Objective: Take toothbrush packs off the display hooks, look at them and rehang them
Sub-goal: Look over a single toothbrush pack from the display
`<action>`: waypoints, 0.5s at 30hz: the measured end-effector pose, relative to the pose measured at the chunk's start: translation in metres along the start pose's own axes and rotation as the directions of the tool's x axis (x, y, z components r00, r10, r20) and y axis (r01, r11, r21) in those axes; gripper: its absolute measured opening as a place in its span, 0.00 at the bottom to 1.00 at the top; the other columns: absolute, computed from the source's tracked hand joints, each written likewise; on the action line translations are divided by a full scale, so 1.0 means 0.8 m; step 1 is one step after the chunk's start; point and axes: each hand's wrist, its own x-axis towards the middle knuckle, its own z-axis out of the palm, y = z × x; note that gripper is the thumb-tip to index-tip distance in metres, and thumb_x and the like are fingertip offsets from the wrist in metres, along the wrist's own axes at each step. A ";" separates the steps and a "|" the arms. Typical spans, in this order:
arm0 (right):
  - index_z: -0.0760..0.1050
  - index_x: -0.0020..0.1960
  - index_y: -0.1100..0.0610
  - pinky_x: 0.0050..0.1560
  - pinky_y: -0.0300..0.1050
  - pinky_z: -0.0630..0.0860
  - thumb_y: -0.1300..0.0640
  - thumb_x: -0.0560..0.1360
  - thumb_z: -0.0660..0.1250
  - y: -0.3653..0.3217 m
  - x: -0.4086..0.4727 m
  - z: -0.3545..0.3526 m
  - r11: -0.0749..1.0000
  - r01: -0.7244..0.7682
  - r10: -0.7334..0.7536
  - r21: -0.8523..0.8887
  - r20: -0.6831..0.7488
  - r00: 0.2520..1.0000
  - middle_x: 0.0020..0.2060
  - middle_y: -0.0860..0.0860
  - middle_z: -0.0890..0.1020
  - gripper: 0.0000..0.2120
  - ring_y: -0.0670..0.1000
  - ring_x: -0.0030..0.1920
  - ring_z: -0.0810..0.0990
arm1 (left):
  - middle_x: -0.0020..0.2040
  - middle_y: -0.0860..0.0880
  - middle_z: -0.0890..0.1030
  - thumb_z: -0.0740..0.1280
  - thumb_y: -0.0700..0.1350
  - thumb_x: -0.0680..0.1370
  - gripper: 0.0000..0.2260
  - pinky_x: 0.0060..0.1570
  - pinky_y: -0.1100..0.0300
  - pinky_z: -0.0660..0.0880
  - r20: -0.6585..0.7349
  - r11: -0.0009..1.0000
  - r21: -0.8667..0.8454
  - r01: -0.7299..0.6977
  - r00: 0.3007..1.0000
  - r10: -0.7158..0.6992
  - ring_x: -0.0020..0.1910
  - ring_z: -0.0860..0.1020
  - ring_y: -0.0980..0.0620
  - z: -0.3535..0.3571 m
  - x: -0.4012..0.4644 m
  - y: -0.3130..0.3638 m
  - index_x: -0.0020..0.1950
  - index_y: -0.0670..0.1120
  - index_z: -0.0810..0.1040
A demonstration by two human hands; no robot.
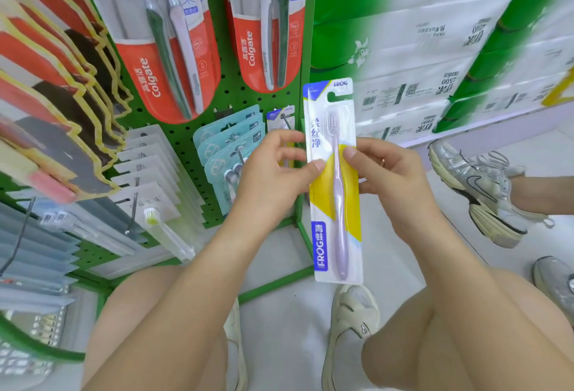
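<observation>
Pegboard [189, 142] green, packs hung; floor [279, 254] pale; both hands clamped on FROG toothbrush pack [334, 210].

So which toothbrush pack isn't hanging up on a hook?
The blue, white and yellow FROG pack with one lilac toothbrush. Both hands hold it off the rack; the red Colgate packs hang on the green pegboard.

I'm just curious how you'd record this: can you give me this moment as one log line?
step: looking at pack | toothbrush pack: off hook, upright | left hand: pinches left edge | right hand: pinches right edge | pegboard: behind
</observation>
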 end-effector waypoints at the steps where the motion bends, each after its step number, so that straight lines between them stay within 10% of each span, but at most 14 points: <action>1: 0.81 0.46 0.53 0.33 0.37 0.76 0.64 0.77 0.66 0.003 -0.001 0.001 0.998 0.044 -0.045 -0.036 -0.027 0.999 0.33 0.44 0.84 0.08 0.43 0.33 0.80 | 0.47 0.51 0.81 0.71 0.37 0.75 0.13 0.47 0.53 0.81 -0.052 0.998 0.033 -0.047 0.997 0.048 0.41 0.81 0.52 0.001 0.001 -0.001 0.53 0.51 0.75; 8: 0.83 0.49 0.52 0.35 0.31 0.69 0.55 0.74 0.66 0.029 -0.005 0.004 0.667 0.391 -0.516 -0.634 -0.015 0.856 0.31 0.42 0.74 0.09 0.44 0.32 0.73 | 0.43 0.57 0.84 0.71 0.50 0.76 0.04 0.54 0.53 0.79 -0.087 0.993 -0.008 -0.121 0.989 0.120 0.44 0.82 0.61 0.009 -0.007 0.003 0.45 0.51 0.81; 15: 0.84 0.51 0.53 0.35 0.33 0.67 0.54 0.74 0.66 0.030 -0.004 0.002 0.732 0.402 -0.502 -0.550 -0.037 0.864 0.32 0.40 0.74 0.10 0.44 0.28 0.71 | 0.43 0.53 0.85 0.71 0.44 0.76 0.03 0.49 0.65 0.77 -0.118 0.988 0.023 -0.150 0.981 0.152 0.41 0.82 0.62 0.008 -0.004 0.001 0.46 0.46 0.82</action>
